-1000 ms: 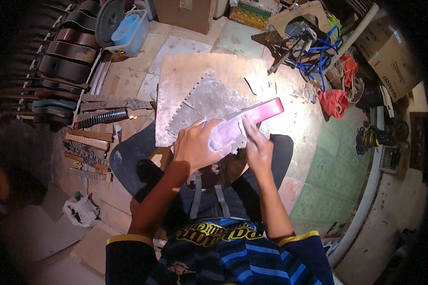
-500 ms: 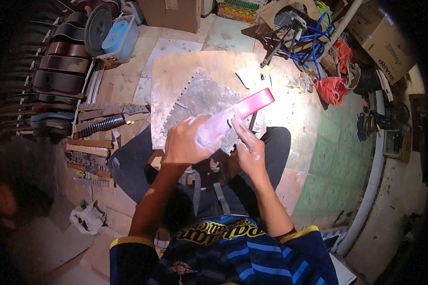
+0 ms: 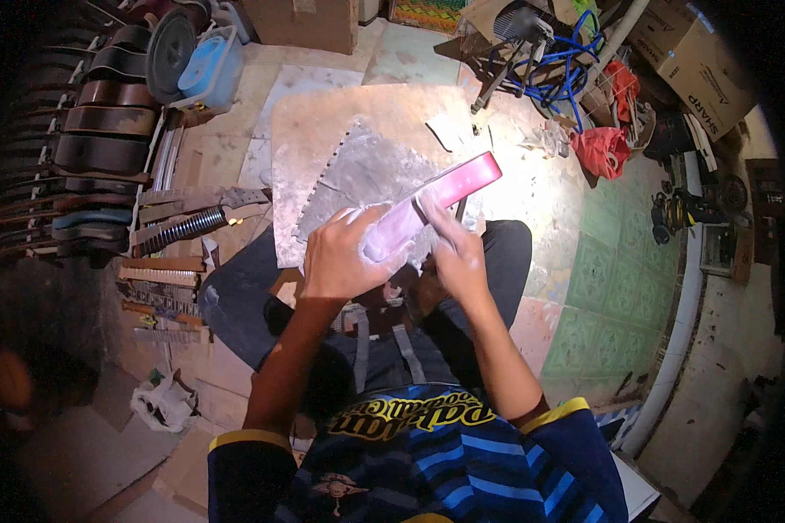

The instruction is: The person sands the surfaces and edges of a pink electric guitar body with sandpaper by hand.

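Note:
A pink, curved-sided body, shaped like part of a small guitar, is held tilted above my lap. Its far end is glossy red-pink, and white dust coats the near part. My left hand is closed round the near end, its fingers dusty too. My right hand presses bent fingers against the dusty side; a thin dark edge shows at the fingertips, too small to name. Beneath lies a grey, notch-edged sheet on a wooden board.
Guitar bodies stand racked at the left, with necks on the floor nearby. A clear tub stands far left. Blue hose, a red bag and cardboard boxes crowd the far right.
My right hand has shifted slightly up and left along the dusty side, and its fingers are more bent. The pink body tilts a little differently, while my left hand keeps its grip.

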`<state>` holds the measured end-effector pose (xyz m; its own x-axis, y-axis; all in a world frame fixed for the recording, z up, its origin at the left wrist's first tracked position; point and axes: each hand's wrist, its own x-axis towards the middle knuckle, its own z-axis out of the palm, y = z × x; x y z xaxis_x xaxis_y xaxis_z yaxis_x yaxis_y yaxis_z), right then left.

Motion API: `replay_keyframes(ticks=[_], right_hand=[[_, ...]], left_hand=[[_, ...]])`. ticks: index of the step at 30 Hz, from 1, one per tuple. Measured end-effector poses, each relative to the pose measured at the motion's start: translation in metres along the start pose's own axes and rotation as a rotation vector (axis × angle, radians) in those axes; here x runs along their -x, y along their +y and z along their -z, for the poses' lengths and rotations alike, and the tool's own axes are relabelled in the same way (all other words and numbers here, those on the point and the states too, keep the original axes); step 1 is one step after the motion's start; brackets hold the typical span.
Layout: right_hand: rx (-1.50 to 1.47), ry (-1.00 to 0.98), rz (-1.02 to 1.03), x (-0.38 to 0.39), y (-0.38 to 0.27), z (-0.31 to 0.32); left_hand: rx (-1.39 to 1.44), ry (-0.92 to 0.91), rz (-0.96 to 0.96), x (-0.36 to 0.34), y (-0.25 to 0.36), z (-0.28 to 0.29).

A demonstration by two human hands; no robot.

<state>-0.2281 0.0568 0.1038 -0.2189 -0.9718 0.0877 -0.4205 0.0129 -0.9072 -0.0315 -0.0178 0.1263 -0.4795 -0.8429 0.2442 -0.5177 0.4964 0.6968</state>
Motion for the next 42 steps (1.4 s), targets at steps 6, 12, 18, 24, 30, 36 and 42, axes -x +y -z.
replay_keyframes(ticks=[6,12,18,24,30,36,42], right_hand=[[-0.107,0.01,-0.048,-0.017,-0.002,0.002],[-0.074,0.005,-0.063,0.005,0.003,0.0],[-0.032,0.033,-0.028,0.026,-0.003,-0.001],[-0.067,0.012,-0.01,0.002,0.003,0.0],[0.023,0.003,0.026,0.001,0.012,0.002],[0.193,0.057,0.137,0.025,-0.007,-0.006],[0.227,0.044,0.146,0.009,-0.009,-0.003]], left_hand=[[0.003,-0.014,-0.032,0.002,0.007,-0.002],[-0.004,-0.011,-0.012,0.003,0.009,0.0],[0.009,-0.006,0.003,0.002,0.008,-0.002],[-0.005,-0.016,-0.004,-0.004,0.002,0.0],[-0.02,-0.015,0.022,0.0,0.009,-0.003],[0.005,0.018,-0.011,-0.004,0.002,-0.001],[-0.011,-0.024,0.042,-0.004,0.003,0.001]])
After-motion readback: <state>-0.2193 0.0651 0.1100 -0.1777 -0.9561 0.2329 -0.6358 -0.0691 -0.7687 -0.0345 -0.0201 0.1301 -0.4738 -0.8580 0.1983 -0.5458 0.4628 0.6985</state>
